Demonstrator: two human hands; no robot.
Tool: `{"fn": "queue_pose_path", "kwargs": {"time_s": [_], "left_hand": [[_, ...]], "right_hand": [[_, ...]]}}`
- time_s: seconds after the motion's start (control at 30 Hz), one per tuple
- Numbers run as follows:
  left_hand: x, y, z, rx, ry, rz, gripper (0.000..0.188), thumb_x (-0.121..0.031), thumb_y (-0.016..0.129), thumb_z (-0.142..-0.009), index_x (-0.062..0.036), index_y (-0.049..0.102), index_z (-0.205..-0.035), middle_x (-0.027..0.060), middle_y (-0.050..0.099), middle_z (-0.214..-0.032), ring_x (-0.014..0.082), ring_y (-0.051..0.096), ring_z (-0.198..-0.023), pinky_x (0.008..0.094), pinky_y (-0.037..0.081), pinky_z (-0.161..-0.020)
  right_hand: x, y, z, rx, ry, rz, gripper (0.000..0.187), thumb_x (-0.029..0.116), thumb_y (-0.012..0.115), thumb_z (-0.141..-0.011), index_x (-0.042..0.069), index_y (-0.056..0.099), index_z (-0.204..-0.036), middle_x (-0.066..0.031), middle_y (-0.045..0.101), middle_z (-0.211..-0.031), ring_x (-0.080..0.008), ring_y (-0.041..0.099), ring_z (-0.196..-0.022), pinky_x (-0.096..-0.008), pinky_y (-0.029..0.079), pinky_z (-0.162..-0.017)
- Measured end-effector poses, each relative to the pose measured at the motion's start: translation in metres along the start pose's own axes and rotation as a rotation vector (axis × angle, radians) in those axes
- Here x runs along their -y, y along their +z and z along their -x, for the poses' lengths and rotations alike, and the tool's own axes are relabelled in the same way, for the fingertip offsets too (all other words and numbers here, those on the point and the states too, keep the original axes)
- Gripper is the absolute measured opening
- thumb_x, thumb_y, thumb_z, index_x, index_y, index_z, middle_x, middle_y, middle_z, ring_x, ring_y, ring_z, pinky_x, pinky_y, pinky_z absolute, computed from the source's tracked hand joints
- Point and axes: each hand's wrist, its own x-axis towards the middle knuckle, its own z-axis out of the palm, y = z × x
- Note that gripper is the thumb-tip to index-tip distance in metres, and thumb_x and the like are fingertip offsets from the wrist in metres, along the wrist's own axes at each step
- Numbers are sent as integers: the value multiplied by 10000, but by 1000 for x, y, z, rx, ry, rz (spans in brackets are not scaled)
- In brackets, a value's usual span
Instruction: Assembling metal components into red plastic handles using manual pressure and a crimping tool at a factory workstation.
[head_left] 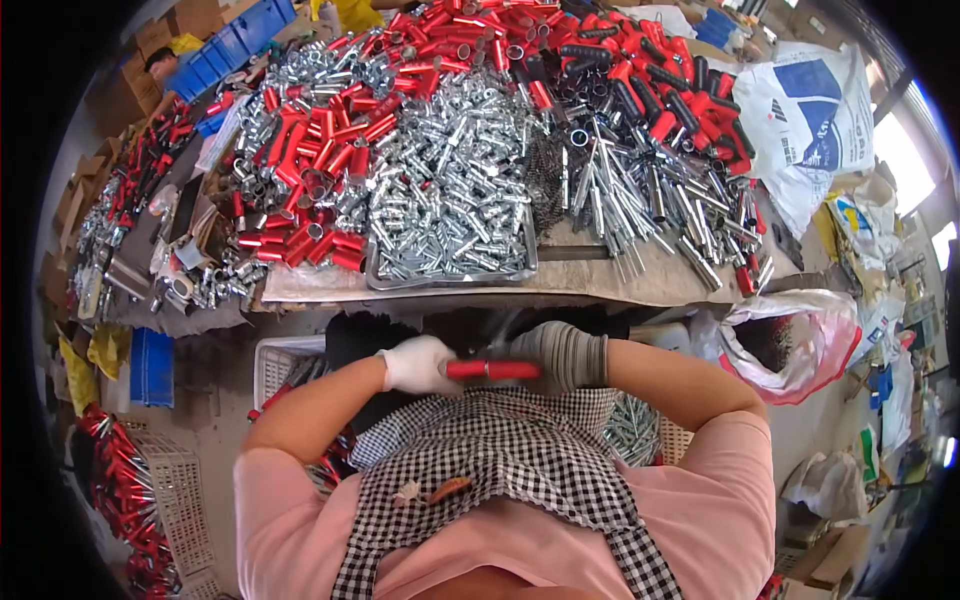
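Note:
In front of my apron, a red tube-shaped part [492, 370] lies level between my hands, with a thin bright band near its middle. My left hand [418, 366], in a white glove, is closed on its left end. A grey striped glove covers my right hand [562, 357], which is closed round the right end; its fingers are partly blurred. Just beyond the hands, on the bench, small silver metal fittings [450, 190] fill a shallow tray [455, 281]. Whatever lies inside the closed fingers is hidden.
Red tubes [310, 160] lie heaped left of the tray, and thin metal rods [625, 195] right of it. Red parts with black grips [680, 95] pile up behind. Below the bench edge stand an open white sack [790, 345] and a white crate [285, 362].

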Motion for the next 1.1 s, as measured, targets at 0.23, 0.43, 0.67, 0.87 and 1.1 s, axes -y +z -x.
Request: {"fn": "queue_pose_path", "kwargs": {"time_s": [0.23,0.43,0.67,0.87,1.1], "left_hand": [[-2,0,3,685,-32,506,176,-137,657,-827,-33,631,-688,-17,530,-566,94,507,-513,276,394,-480],[-18,10,-5,-910,179,-477,246,-271,764,-731,-66,629,-706,130,615,-670,326,652,-704,444,503,-634],[-7,12,-12,-214,241,-67,301,-327,770,-783,-65,643,-707,133,611,-629,310,630,-586,383,488,-564],[-8,6,-15,541,159,417,147,-121,713,-773,-37,623,-693,-7,565,-596,83,499,-499,277,402,-457],[-55,6,-13,-376,229,344,234,-227,798,-765,-42,655,-773,51,617,-647,107,566,-605,308,480,-589]], "right_hand": [[42,-12,6,255,-476,878,565,198,682,-731,226,599,-1289,-87,637,-832,-299,630,-692,-434,515,-628],[17,9,22,-84,238,-310,366,224,641,-870,85,592,-1205,-91,661,-812,-249,648,-691,-392,553,-694],[28,-13,22,59,363,-376,483,185,645,-805,127,557,-1276,-107,656,-816,-264,663,-694,-414,555,-702],[59,-46,16,322,-190,903,636,233,715,-739,272,543,-1350,-109,660,-832,-303,664,-769,-403,533,-682],[59,-92,29,17,193,50,596,270,731,-787,77,552,-1321,-165,695,-1031,-292,703,-824,-367,562,-767]]}}
